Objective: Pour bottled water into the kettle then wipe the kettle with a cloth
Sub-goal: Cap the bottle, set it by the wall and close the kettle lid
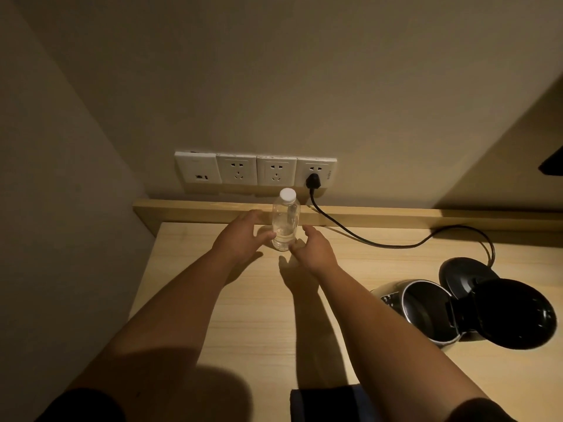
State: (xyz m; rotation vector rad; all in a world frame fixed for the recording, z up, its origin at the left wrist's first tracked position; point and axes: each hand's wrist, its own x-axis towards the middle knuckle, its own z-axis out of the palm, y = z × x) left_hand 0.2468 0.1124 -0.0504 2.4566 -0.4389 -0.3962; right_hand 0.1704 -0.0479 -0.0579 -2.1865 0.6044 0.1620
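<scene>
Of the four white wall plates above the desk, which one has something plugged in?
The rightmost white wall plate: a black plug sits in it, its cord running toward the kettle base. The other three are empty.

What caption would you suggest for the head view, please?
Both hands, left hand and right hand, flank a capped clear plastic water bottle on the light wooden desk; the open-lidded steel kettle waits.
</scene>
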